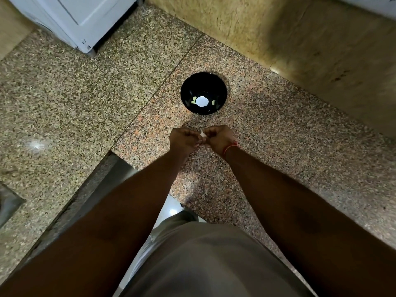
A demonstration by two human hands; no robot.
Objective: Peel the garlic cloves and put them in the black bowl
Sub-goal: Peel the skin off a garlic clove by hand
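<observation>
White garlic clove (202,135) pinched between curled fingers of left hand (184,140) and right hand (218,138).

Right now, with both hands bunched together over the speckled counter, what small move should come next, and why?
Probably keep pulling the papery skin off the small white garlic clove, not drop it yet. The left hand and right hand both pinch it, and white skin shows between them. The round black bowl just beyond already holds a few pale peeled cloves, so the clove likely goes there afterwards.
</observation>
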